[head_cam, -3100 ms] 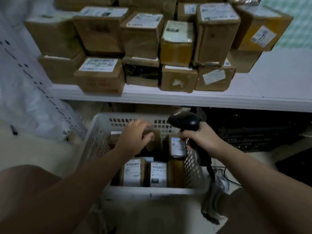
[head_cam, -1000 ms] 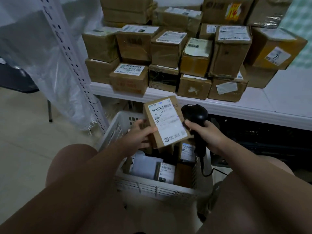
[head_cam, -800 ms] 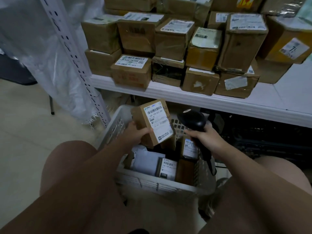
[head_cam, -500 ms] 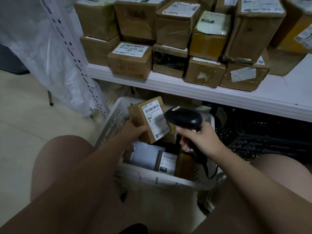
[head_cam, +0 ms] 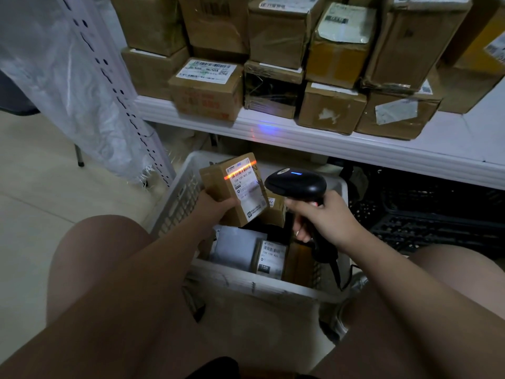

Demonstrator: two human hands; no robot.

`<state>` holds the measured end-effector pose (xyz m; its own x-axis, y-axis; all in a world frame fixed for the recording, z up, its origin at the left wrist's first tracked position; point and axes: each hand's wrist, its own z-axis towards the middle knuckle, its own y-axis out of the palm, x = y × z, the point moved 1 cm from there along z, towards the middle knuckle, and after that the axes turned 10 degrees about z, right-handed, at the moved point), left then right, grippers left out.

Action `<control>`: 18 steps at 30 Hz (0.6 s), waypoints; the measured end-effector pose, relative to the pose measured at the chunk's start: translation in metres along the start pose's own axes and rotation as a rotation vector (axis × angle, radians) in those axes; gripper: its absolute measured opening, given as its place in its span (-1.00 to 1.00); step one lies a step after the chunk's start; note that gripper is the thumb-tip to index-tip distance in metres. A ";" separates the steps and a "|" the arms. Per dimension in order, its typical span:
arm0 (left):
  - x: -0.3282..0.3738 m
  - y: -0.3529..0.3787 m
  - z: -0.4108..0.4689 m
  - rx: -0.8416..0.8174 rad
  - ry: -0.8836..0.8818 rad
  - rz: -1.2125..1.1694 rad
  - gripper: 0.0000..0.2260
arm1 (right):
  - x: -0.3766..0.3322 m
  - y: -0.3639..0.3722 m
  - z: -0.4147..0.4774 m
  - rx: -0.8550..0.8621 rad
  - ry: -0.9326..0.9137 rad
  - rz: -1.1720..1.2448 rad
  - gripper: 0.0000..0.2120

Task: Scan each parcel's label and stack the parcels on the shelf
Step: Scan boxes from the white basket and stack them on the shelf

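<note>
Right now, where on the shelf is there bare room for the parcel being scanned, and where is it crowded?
Bare shelf shows at the right end, beside the stacked boxes, plus a narrow front strip before the bottom row. Left and middle are crowded with them. The left hand holds the parcel; the right hand grips the scanner.

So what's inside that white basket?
Several parcels: a labelled box, a grey mailer bag beside it. The held parcel, scanner, left hand and right hand cover whatever lies farther back.

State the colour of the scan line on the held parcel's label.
Orange-red scan line crossing the parcel barcode; head view.
</note>
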<state>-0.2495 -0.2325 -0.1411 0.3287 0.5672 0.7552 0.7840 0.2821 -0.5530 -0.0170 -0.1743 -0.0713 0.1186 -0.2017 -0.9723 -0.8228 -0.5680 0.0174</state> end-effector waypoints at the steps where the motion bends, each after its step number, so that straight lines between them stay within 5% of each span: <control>1: 0.001 -0.001 -0.001 -0.007 0.006 -0.003 -0.44 | 0.000 0.000 0.000 -0.003 0.000 0.000 -0.90; 12: 0.003 0.001 -0.007 -0.020 0.013 -0.105 -0.37 | 0.000 0.000 0.000 -0.049 0.009 0.020 -0.93; 18: 0.020 -0.009 -0.037 -0.181 0.165 -0.236 -0.61 | -0.005 -0.007 -0.009 -0.078 -0.051 -0.019 -0.94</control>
<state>-0.2302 -0.2525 -0.1084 0.1964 0.3660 0.9097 0.9243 0.2405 -0.2963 -0.0073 -0.1764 -0.0642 0.1035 -0.1501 -0.9832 -0.7747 -0.6322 0.0150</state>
